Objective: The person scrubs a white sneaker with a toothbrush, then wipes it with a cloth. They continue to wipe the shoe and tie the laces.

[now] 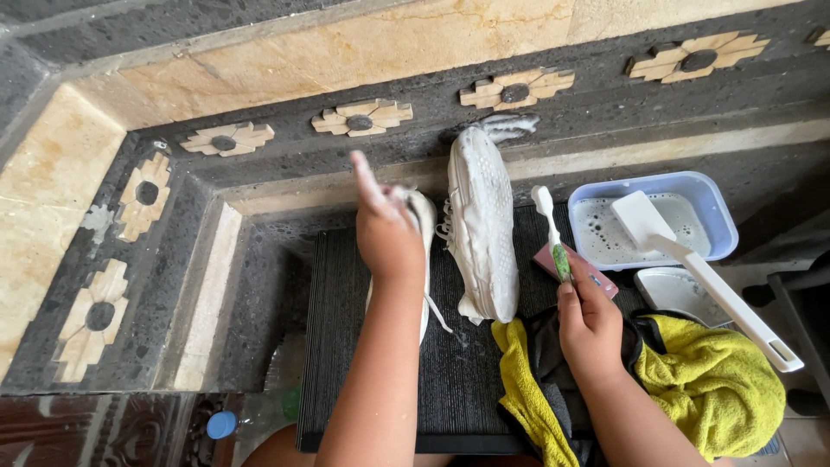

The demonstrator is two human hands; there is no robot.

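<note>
Scrubbing stage, by the look of it: left hand [387,232] clamped over a white fabric sneaker [423,259] lying on the black ribbed mat [346,346], forefinger raised. Right hand [590,324] closed on a green-handled white toothbrush [551,232], bristles up, above a yellow cloth [709,380]. Held shoe's long axis runs away from the person, toe apparently toward the stone wall; the hand hides most of it. A second white sneaker [482,227] lies parallel, just beside it. Next move likely calls for brush against the held shoe, or a dip in the soapy blue tub [718,216].
</note>
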